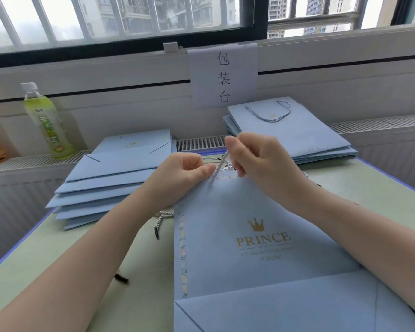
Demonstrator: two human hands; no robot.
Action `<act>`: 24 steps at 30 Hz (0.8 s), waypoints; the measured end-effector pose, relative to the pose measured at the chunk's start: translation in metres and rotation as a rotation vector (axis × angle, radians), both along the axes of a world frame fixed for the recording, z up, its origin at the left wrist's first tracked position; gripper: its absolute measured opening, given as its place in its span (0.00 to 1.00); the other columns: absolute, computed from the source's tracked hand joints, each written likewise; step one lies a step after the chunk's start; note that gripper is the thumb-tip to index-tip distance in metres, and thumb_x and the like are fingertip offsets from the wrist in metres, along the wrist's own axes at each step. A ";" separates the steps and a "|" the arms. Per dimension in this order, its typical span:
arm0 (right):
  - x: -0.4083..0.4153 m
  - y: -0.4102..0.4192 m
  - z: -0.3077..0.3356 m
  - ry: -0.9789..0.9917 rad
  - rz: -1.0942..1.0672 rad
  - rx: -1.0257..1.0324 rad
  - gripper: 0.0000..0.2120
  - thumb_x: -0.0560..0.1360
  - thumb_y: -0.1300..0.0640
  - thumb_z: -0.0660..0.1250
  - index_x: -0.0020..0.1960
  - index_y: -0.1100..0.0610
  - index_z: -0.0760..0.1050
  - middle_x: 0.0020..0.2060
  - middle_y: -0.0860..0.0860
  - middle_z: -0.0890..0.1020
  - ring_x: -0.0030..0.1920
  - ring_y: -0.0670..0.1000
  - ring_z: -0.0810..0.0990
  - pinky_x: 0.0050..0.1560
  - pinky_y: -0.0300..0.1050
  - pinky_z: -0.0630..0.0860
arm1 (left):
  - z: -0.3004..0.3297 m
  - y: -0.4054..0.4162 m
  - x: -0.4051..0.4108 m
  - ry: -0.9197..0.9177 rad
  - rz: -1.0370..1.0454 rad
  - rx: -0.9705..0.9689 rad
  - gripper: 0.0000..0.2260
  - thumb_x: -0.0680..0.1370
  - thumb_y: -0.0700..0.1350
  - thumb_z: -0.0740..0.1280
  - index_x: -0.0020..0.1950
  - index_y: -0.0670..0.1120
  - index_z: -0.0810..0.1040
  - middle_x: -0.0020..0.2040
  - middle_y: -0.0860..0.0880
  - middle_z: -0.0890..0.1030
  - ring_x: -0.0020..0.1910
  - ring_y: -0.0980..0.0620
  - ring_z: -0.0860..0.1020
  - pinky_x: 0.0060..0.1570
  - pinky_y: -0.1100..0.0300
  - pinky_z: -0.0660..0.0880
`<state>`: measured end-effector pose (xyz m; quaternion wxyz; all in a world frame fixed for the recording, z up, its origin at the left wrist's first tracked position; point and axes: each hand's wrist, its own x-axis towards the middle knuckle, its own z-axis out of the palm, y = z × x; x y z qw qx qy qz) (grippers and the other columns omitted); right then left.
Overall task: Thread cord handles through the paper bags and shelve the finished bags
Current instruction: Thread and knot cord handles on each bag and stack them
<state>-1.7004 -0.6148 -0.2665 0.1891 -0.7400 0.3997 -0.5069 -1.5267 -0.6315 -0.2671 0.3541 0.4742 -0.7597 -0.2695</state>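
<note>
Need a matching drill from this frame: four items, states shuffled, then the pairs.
1. left stack of bags
2. right stack of bags
3. green bottle
4. right hand

A. upright by the wall
B. top bag has a cord handle
C. pinches a cord over the PRINCE bag
D. top bag shows no handle

Pairs: 1-D, 2-B, 3-A, 4-C

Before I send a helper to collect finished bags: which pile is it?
Find the white paper sign hanging under the window. Just below and right of it lies a flat stack of blue bags. Unlike the left stack, its top bag carries a looped cord handle.
</note>
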 end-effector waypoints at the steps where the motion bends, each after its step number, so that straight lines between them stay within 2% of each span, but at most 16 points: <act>1: -0.002 0.000 0.003 -0.108 0.002 0.005 0.21 0.81 0.54 0.59 0.33 0.66 0.65 0.26 0.57 0.67 0.26 0.46 0.64 0.29 0.37 0.64 | 0.000 -0.001 0.001 -0.097 0.035 -0.082 0.17 0.77 0.49 0.67 0.35 0.38 0.72 0.33 0.47 0.71 0.30 0.54 0.67 0.32 0.65 0.64; 3: -0.007 -0.003 0.008 -0.302 -0.029 -0.013 0.21 0.81 0.54 0.59 0.30 0.58 0.63 0.25 0.54 0.63 0.26 0.47 0.60 0.27 0.36 0.60 | -0.001 -0.002 0.002 -0.264 0.103 -0.209 0.17 0.77 0.52 0.66 0.33 0.42 0.72 0.37 0.49 0.73 0.36 0.53 0.70 0.39 0.64 0.67; 4: -0.010 -0.004 0.011 -0.371 -0.059 -0.031 0.21 0.80 0.53 0.60 0.30 0.55 0.62 0.26 0.53 0.63 0.26 0.47 0.59 0.27 0.36 0.59 | 0.000 0.000 0.002 -0.347 0.136 -0.236 0.18 0.77 0.54 0.65 0.32 0.45 0.70 0.38 0.50 0.73 0.38 0.51 0.71 0.42 0.60 0.68; 7: -0.016 -0.005 0.015 -0.445 -0.150 -0.099 0.19 0.78 0.51 0.61 0.31 0.54 0.60 0.27 0.53 0.62 0.28 0.49 0.58 0.28 0.39 0.59 | 0.007 0.009 -0.004 -0.583 0.261 -0.267 0.19 0.77 0.58 0.60 0.31 0.48 0.66 0.35 0.53 0.70 0.39 0.50 0.69 0.40 0.57 0.64; 11: -0.014 -0.004 0.013 -0.392 -0.093 -0.099 0.17 0.77 0.50 0.61 0.33 0.54 0.61 0.28 0.54 0.62 0.29 0.50 0.58 0.29 0.39 0.59 | 0.012 0.013 -0.007 -0.820 0.485 -0.286 0.18 0.80 0.54 0.56 0.33 0.46 0.66 0.34 0.50 0.68 0.39 0.45 0.70 0.40 0.58 0.61; 13: -0.011 -0.004 0.009 -0.307 -0.040 -0.066 0.16 0.79 0.52 0.61 0.35 0.55 0.65 0.29 0.55 0.64 0.28 0.48 0.60 0.29 0.37 0.60 | 0.015 0.014 -0.004 -0.891 0.598 -0.209 0.16 0.80 0.49 0.54 0.34 0.46 0.64 0.33 0.50 0.65 0.39 0.45 0.69 0.40 0.58 0.61; 15: -0.009 -0.004 0.004 -0.179 0.005 -0.048 0.11 0.79 0.55 0.62 0.39 0.57 0.70 0.28 0.52 0.67 0.28 0.46 0.62 0.29 0.35 0.61 | 0.015 0.015 -0.001 -0.937 0.655 -0.181 0.14 0.81 0.48 0.54 0.36 0.45 0.65 0.33 0.50 0.63 0.41 0.45 0.68 0.42 0.57 0.61; 16: -0.008 -0.004 0.001 -0.101 0.020 -0.048 0.09 0.79 0.56 0.62 0.41 0.58 0.73 0.28 0.49 0.68 0.28 0.44 0.63 0.30 0.33 0.62 | 0.016 0.014 0.000 -0.910 0.656 -0.215 0.14 0.81 0.49 0.54 0.39 0.45 0.67 0.33 0.50 0.64 0.41 0.45 0.68 0.42 0.56 0.61; 17: -0.007 -0.004 -0.002 -0.026 0.029 -0.048 0.08 0.79 0.57 0.63 0.43 0.58 0.75 0.27 0.47 0.68 0.27 0.43 0.63 0.31 0.32 0.61 | 0.017 0.014 0.000 -0.808 0.624 -0.277 0.14 0.81 0.51 0.54 0.41 0.45 0.69 0.34 0.50 0.67 0.41 0.45 0.69 0.42 0.56 0.62; 18: -0.005 -0.004 -0.004 0.037 0.031 -0.045 0.08 0.79 0.56 0.63 0.43 0.57 0.76 0.27 0.45 0.68 0.27 0.43 0.64 0.31 0.32 0.61 | 0.019 0.013 -0.002 -0.639 0.548 -0.323 0.16 0.81 0.55 0.54 0.42 0.45 0.71 0.34 0.50 0.71 0.41 0.45 0.71 0.41 0.55 0.64; 20: -0.004 -0.002 -0.007 0.107 0.027 -0.029 0.08 0.79 0.56 0.63 0.43 0.55 0.78 0.26 0.44 0.71 0.27 0.43 0.66 0.31 0.32 0.61 | 0.023 0.014 -0.007 -0.191 0.245 -0.314 0.22 0.78 0.62 0.55 0.42 0.45 0.75 0.37 0.48 0.79 0.41 0.46 0.76 0.42 0.53 0.70; 21: -0.003 -0.001 -0.007 0.122 0.028 -0.028 0.08 0.79 0.55 0.63 0.41 0.53 0.77 0.26 0.43 0.73 0.28 0.42 0.68 0.31 0.32 0.62 | 0.025 0.016 -0.010 -0.053 0.095 -0.274 0.23 0.76 0.64 0.56 0.44 0.45 0.77 0.39 0.47 0.81 0.41 0.49 0.78 0.43 0.57 0.72; 22: -0.002 -0.001 -0.006 0.124 0.028 -0.031 0.09 0.79 0.55 0.63 0.40 0.51 0.76 0.25 0.41 0.74 0.28 0.42 0.69 0.31 0.32 0.62 | 0.025 0.018 -0.013 0.003 -0.005 -0.219 0.23 0.76 0.64 0.60 0.46 0.45 0.78 0.39 0.48 0.82 0.40 0.51 0.80 0.42 0.62 0.73; 24: -0.003 -0.001 -0.004 0.083 0.013 -0.036 0.10 0.79 0.53 0.63 0.40 0.52 0.77 0.25 0.45 0.72 0.27 0.43 0.67 0.31 0.33 0.62 | 0.020 0.019 -0.017 0.013 -0.105 -0.105 0.15 0.76 0.55 0.65 0.48 0.42 0.76 0.34 0.49 0.81 0.32 0.52 0.79 0.36 0.66 0.74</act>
